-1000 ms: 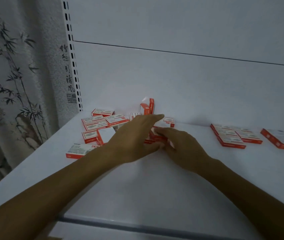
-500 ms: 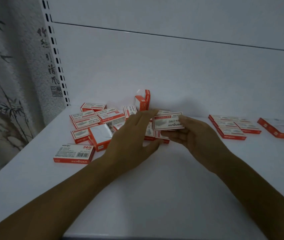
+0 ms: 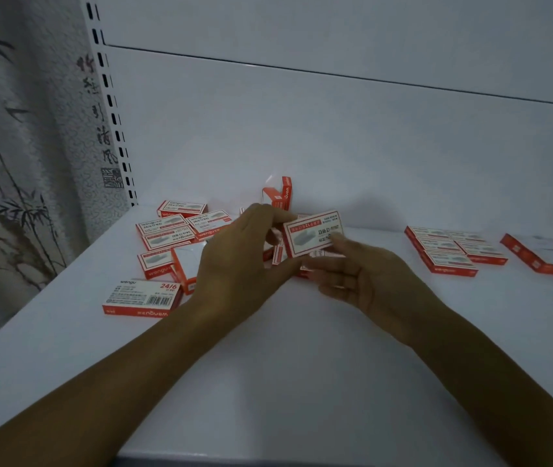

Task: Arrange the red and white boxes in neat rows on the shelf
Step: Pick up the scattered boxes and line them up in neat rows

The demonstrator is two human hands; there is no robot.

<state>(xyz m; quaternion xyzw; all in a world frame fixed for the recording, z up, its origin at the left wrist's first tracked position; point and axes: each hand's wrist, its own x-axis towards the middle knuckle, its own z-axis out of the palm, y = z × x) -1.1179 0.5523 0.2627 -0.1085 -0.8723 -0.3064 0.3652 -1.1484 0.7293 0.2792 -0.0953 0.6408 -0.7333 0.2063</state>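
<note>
Staple boxes (image 3: 170, 232), red and white, lie in a messy pile at the left of the shelf (image 3: 302, 382). One of them, the held box (image 3: 314, 237), is up in the air in the middle of the frame, with its printed face turned to the camera.

A moment ago both hands were down low on the pile, and now this one box has been picked out of it and lifted. The right hand (image 3: 366, 281) has its grip clamped on the right end, with the thumb on the face. The left hand (image 3: 238, 261) pinches the left end, so both grips are closed on the same box. I think this box is ready to go into a row, and the pile is not sorted yet.

Neat rows (image 3: 450, 251) lie flat at the right of the frame, well apart from the pile. Between the two the shelf is bare white, so there looks to be room to carry the box across.

An upright box (image 3: 282, 197) stands just behind the hands, near the back wall (image 3: 302, 146), and a bump could tip it. A lone box (image 3: 142, 298) at lower left lies nearest the shelf's left edge. A bigger flat box (image 3: 545, 257) sits at the far right, partly cut off.
</note>
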